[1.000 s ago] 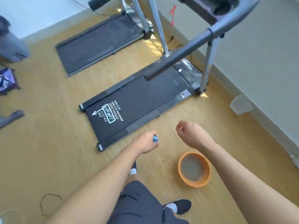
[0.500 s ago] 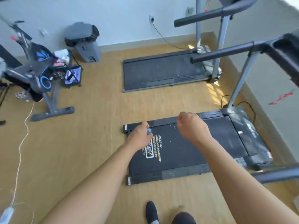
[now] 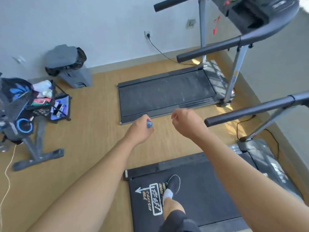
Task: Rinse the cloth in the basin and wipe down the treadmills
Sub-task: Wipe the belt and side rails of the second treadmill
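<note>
Blue cloth [image 3: 149, 124] shows only as a small bunched piece that sticks out of the left hand [image 3: 140, 130], whose fingers are closed around it. This hand is held in the air over the wooden floor [image 3: 93, 131], just in front of the near corner of the far treadmill [image 3: 167, 92]. The right hand [image 3: 185, 123] is beside it, a little apart and also in the air. Its fingers are curled into a loose fist, and nothing is seen inside them.

At the bottom of the view lies the near treadmill [image 3: 209, 198], with a white arrow and lettering printed on its black belt. The person's foot, in a dark shoe [image 3: 173, 184] with a white sock, stands on this belt, partly over the print. The dark handrail [image 3: 250, 111] of this machine crosses the right side, near the right forearm.

The belt of the far treadmill looks grey and has pale streaks on it. A black cable [image 3: 160, 49] runs from a wall socket [image 3: 147, 34] down toward that machine. At the left stand an exercise bike [image 3: 25, 129] and, against the white wall, a grey bin [image 3: 73, 72] lined with a black bag.
</note>
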`<state>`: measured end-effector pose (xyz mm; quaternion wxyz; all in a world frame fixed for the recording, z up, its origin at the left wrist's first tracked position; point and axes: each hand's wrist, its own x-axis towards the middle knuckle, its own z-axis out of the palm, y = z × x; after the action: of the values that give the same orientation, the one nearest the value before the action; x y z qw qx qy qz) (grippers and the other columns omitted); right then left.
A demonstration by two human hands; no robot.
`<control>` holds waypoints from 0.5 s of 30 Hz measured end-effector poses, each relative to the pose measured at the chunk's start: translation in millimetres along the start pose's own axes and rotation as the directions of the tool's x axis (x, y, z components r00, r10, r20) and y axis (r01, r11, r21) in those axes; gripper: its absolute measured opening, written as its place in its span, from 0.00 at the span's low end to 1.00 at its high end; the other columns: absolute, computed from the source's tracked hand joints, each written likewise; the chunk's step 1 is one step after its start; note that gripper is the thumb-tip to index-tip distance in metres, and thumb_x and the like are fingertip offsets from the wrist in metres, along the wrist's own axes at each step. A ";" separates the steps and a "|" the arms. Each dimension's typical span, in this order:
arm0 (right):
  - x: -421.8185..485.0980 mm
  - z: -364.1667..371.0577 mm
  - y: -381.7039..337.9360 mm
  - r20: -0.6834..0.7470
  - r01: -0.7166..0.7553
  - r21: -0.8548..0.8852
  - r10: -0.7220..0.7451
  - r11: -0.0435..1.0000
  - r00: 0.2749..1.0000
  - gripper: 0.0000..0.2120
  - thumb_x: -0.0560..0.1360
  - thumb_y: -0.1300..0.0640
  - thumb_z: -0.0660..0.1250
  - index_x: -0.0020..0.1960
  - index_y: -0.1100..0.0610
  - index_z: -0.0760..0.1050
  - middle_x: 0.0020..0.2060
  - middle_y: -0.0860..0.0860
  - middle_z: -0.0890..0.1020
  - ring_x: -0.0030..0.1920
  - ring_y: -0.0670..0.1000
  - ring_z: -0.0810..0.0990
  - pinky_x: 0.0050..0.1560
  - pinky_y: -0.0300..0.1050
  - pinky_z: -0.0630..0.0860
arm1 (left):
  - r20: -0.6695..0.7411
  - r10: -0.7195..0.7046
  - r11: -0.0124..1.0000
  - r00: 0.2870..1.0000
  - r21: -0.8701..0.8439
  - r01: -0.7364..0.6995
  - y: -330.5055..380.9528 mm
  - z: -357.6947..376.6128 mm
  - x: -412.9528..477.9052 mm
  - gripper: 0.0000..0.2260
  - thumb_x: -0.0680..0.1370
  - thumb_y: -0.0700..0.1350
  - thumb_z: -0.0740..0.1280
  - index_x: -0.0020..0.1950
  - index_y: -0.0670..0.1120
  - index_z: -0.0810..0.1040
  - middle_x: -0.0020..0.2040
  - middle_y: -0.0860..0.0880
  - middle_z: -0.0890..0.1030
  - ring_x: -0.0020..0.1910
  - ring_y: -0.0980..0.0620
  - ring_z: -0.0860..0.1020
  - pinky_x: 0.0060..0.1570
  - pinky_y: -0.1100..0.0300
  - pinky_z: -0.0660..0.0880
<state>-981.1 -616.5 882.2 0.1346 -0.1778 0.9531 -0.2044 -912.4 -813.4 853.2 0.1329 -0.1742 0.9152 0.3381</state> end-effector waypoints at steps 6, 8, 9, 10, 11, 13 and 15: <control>159.4 -35.9 -10.7 0.019 -0.020 0.067 0.019 0.998 1.000 0.10 0.81 0.57 0.60 0.54 0.54 0.79 0.49 0.51 0.83 0.49 0.56 0.81 0.48 0.52 0.80 | -0.020 -0.151 0.966 0.988 -0.217 0.143 37.8 -45.3 146.4 0.08 0.84 0.48 0.64 0.62 0.49 0.71 0.57 0.50 0.78 0.46 0.49 0.77 0.37 0.59 0.70; 208.0 -49.3 -17.0 0.035 -0.018 0.059 0.016 0.998 0.999 0.10 0.81 0.56 0.60 0.54 0.54 0.79 0.49 0.51 0.83 0.49 0.56 0.81 0.49 0.52 0.81 | -0.006 -0.130 0.967 0.992 -0.224 0.125 46.5 -69.5 189.5 0.10 0.84 0.46 0.65 0.65 0.49 0.71 0.58 0.51 0.77 0.48 0.50 0.76 0.38 0.62 0.69; 233.7 -55.8 -20.1 0.040 -0.024 0.047 0.022 0.999 0.999 0.10 0.81 0.57 0.59 0.54 0.54 0.79 0.49 0.51 0.83 0.48 0.56 0.81 0.48 0.52 0.81 | -0.001 -0.118 0.967 0.993 -0.227 0.114 49.7 -83.6 211.7 0.12 0.83 0.45 0.65 0.66 0.49 0.71 0.59 0.51 0.77 0.49 0.50 0.77 0.38 0.61 0.70; 258.1 -62.2 -24.5 0.047 -0.031 0.033 0.029 0.999 0.998 0.10 0.81 0.57 0.59 0.54 0.54 0.79 0.49 0.50 0.83 0.46 0.55 0.81 0.47 0.51 0.81 | 0.001 -0.112 0.967 0.994 -0.230 0.110 52.2 -98.1 232.4 0.12 0.83 0.45 0.65 0.66 0.50 0.71 0.59 0.50 0.78 0.49 0.49 0.78 0.39 0.59 0.71; 281.7 -68.6 -30.5 0.052 -0.038 0.018 0.037 0.999 0.998 0.10 0.81 0.57 0.59 0.54 0.54 0.79 0.49 0.50 0.83 0.45 0.55 0.81 0.45 0.51 0.81 | 0.011 -0.115 0.966 0.993 -0.233 0.114 53.3 -112.5 254.2 0.12 0.83 0.46 0.64 0.66 0.51 0.71 0.59 0.49 0.79 0.49 0.48 0.79 0.40 0.57 0.73; 323.0 -77.7 -39.3 0.061 -0.057 0.020 0.056 0.998 0.997 0.11 0.81 0.57 0.58 0.54 0.54 0.79 0.48 0.51 0.83 0.43 0.55 0.82 0.45 0.52 0.82 | 0.026 -0.116 0.959 0.993 -0.256 0.119 55.9 -135.5 297.0 0.09 0.84 0.48 0.60 0.64 0.52 0.73 0.57 0.48 0.81 0.46 0.50 0.80 0.43 0.54 0.75; 367.3 -81.2 -42.2 0.093 -0.091 0.058 0.085 0.994 0.992 0.10 0.81 0.57 0.59 0.55 0.54 0.79 0.48 0.51 0.83 0.43 0.55 0.82 0.44 0.54 0.83 | 0.024 -0.065 0.969 0.998 -0.237 0.069 60.8 -155.3 349.2 0.09 0.86 0.49 0.56 0.61 0.51 0.74 0.56 0.48 0.81 0.43 0.53 0.78 0.44 0.54 0.73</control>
<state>-1326.5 -769.4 904.6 0.1918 -0.1402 0.9462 -0.2197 -1272.5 -953.5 876.3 0.1299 -0.2167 0.8608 0.4418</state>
